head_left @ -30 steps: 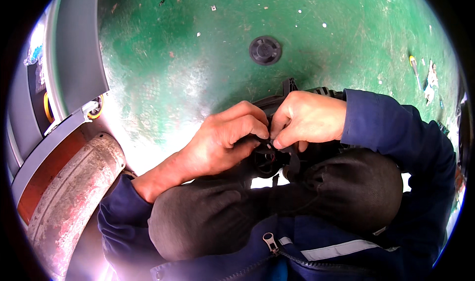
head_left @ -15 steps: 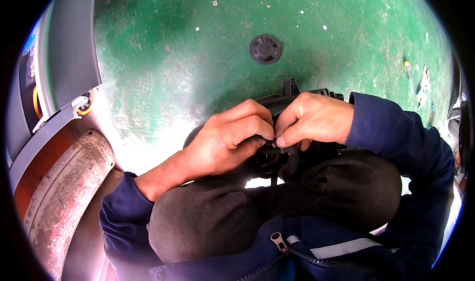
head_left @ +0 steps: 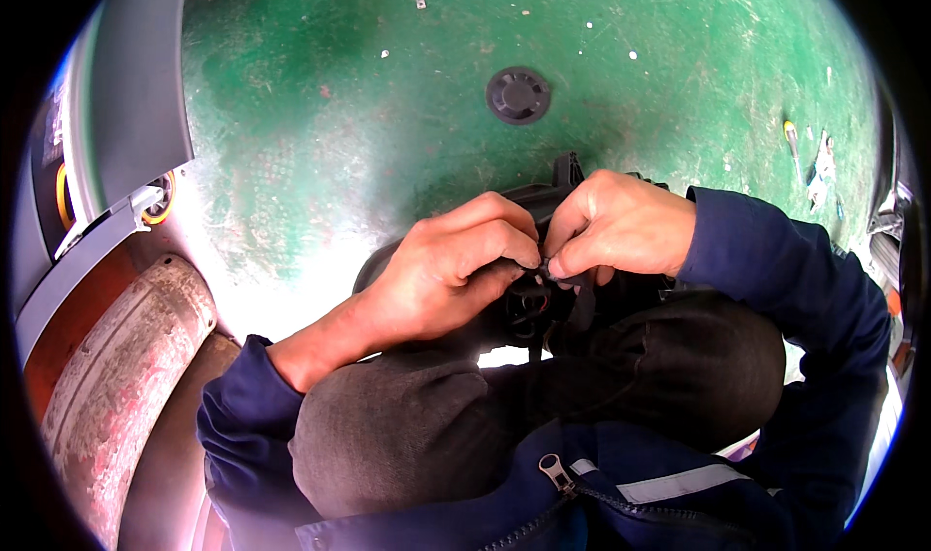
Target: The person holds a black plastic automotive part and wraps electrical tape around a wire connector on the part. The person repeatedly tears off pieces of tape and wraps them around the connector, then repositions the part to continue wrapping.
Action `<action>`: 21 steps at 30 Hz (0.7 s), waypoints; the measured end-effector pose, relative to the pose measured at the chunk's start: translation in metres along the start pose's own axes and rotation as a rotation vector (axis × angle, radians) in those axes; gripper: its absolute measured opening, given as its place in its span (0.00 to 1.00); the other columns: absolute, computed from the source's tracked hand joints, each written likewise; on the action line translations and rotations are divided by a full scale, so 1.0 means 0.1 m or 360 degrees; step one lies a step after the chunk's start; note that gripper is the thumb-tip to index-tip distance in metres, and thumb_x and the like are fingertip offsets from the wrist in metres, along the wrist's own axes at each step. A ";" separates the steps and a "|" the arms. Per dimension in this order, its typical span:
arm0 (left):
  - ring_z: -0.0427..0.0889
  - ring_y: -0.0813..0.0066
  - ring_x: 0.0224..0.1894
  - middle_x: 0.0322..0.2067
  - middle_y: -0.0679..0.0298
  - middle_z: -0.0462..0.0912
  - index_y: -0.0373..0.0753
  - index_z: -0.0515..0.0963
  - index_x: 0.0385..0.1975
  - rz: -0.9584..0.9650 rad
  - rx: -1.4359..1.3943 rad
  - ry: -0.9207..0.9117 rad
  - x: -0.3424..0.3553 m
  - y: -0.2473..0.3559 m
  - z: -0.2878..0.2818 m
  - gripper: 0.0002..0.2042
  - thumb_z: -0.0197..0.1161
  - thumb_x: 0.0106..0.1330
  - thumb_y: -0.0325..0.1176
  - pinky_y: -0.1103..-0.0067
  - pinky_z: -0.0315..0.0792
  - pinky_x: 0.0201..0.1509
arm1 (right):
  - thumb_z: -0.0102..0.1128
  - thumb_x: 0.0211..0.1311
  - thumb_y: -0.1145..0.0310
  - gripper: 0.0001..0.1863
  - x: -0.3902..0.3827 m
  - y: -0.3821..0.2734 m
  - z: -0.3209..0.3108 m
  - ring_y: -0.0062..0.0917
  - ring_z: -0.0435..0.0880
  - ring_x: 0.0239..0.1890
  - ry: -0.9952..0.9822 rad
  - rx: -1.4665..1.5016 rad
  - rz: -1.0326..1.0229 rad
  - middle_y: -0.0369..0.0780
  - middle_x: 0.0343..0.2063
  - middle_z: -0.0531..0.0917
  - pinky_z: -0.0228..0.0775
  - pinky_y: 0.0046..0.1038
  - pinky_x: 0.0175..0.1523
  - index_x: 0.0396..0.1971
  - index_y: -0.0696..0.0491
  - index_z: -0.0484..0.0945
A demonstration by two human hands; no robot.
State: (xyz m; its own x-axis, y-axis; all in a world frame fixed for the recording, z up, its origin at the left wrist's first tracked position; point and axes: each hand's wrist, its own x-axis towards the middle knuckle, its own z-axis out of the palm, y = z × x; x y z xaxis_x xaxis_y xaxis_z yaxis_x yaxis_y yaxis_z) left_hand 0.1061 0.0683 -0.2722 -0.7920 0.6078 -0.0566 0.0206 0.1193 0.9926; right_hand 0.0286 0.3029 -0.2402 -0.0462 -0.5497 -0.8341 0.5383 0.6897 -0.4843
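A black plastic housing [head_left: 543,200] with an upright tab on its far side rests in front of my knees, largely hidden behind my hands. My left hand [head_left: 436,270] reaches over it from the left, thumb and fingers pinched together. From the right, my right hand [head_left: 621,223] meets it, its thumb and forefinger also pressed closed. The fingertips nearly touch over a small dark part that is too hidden to name. Thin wires [head_left: 529,304] show just below the fingers, inside the dark housing.
On the green floor beyond lies a round black cap [head_left: 518,95]. A screwdriver [head_left: 792,144] with a yellow-tipped handle lies at the right, beside a silvery object [head_left: 822,178]. Grey panels [head_left: 141,76] and a worn, curved metal piece [head_left: 126,357] stand along the left.
My right hand has shifted slightly up. Both hands keep their pinch at the same spot, and the view has moved a little.
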 end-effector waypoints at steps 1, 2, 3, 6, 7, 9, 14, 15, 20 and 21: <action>0.85 0.63 0.47 0.45 0.58 0.82 0.38 0.81 0.42 0.0006 -0.0011 0.0006 0.00 0.00 0.00 0.12 0.69 0.61 0.16 0.73 0.81 0.47 | 0.68 0.61 0.68 0.12 0.00 -0.01 0.00 0.23 0.87 0.34 0.0013 -0.0006 0.0012 0.40 0.30 0.89 0.80 0.27 0.38 0.38 0.60 0.89; 0.85 0.63 0.47 0.45 0.57 0.82 0.37 0.81 0.41 0.0012 -0.0021 0.0011 -0.01 0.00 0.00 0.12 0.69 0.61 0.15 0.73 0.81 0.47 | 0.68 0.60 0.68 0.12 0.01 -0.01 0.01 0.24 0.87 0.33 0.0025 0.0020 0.0013 0.41 0.30 0.89 0.79 0.28 0.38 0.38 0.61 0.89; 0.85 0.63 0.47 0.45 0.57 0.82 0.37 0.81 0.41 0.0018 -0.0033 0.0016 -0.01 -0.01 0.00 0.12 0.69 0.61 0.15 0.73 0.81 0.47 | 0.68 0.59 0.68 0.12 0.01 -0.02 0.02 0.24 0.86 0.32 0.0039 0.0046 0.0014 0.42 0.30 0.89 0.79 0.28 0.38 0.37 0.61 0.89; 0.85 0.63 0.46 0.45 0.57 0.82 0.37 0.81 0.41 0.0049 -0.0025 0.0035 -0.01 -0.02 0.01 0.12 0.69 0.61 0.15 0.73 0.81 0.47 | 0.69 0.58 0.68 0.12 0.00 -0.01 0.03 0.25 0.85 0.32 0.0057 0.0185 0.0049 0.41 0.30 0.88 0.78 0.29 0.38 0.37 0.61 0.89; 0.85 0.63 0.46 0.45 0.57 0.82 0.37 0.81 0.41 0.0050 -0.0025 0.0036 -0.01 -0.02 0.01 0.12 0.69 0.61 0.15 0.73 0.81 0.47 | 0.69 0.59 0.67 0.12 0.00 0.00 0.03 0.25 0.85 0.33 0.0059 0.0241 0.0065 0.41 0.30 0.88 0.78 0.29 0.38 0.37 0.60 0.90; 0.85 0.63 0.46 0.45 0.57 0.82 0.37 0.81 0.41 0.0052 -0.0024 0.0037 -0.01 -0.02 0.02 0.11 0.69 0.61 0.15 0.73 0.81 0.47 | 0.69 0.59 0.67 0.11 -0.01 -0.01 0.03 0.24 0.85 0.34 0.0054 0.0252 0.0062 0.40 0.31 0.88 0.77 0.28 0.39 0.37 0.59 0.90; 0.85 0.63 0.46 0.45 0.57 0.82 0.37 0.81 0.41 0.0014 -0.0020 0.0044 -0.03 -0.04 0.02 0.11 0.70 0.61 0.16 0.73 0.81 0.47 | 0.69 0.59 0.66 0.12 0.00 -0.02 0.03 0.23 0.84 0.36 0.0039 0.0308 0.0066 0.39 0.31 0.88 0.76 0.28 0.41 0.37 0.59 0.90; 0.85 0.63 0.46 0.45 0.57 0.82 0.37 0.81 0.41 0.0020 -0.0016 0.0045 -0.03 -0.04 0.02 0.11 0.70 0.61 0.16 0.73 0.81 0.47 | 0.69 0.59 0.66 0.12 -0.01 -0.03 0.03 0.23 0.84 0.36 0.0044 0.0306 0.0064 0.39 0.31 0.88 0.76 0.28 0.41 0.37 0.59 0.90; 0.85 0.63 0.46 0.45 0.57 0.82 0.36 0.83 0.43 0.0028 0.0008 0.0035 0.00 -0.02 0.01 0.12 0.70 0.61 0.15 0.73 0.81 0.47 | 0.68 0.59 0.69 0.13 -0.01 0.03 0.02 0.21 0.83 0.33 0.0025 0.0529 0.0112 0.39 0.30 0.87 0.74 0.25 0.39 0.39 0.61 0.89; 0.85 0.63 0.46 0.45 0.57 0.82 0.36 0.83 0.43 0.0028 0.0014 0.0032 0.00 -0.02 0.01 0.13 0.70 0.60 0.15 0.73 0.81 0.47 | 0.68 0.59 0.69 0.12 0.01 0.06 0.02 0.21 0.83 0.33 0.0012 0.0582 0.0114 0.39 0.30 0.87 0.74 0.25 0.40 0.39 0.62 0.88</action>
State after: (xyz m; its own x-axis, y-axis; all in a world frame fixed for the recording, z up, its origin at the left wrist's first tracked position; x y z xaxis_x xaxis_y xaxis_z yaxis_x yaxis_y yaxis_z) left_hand 0.1063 0.0692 -0.2742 -0.8036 0.5941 -0.0366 0.0402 0.1156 0.9925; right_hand 0.0333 0.3052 -0.2431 -0.0030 -0.5015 -0.8651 0.8053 0.5117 -0.2994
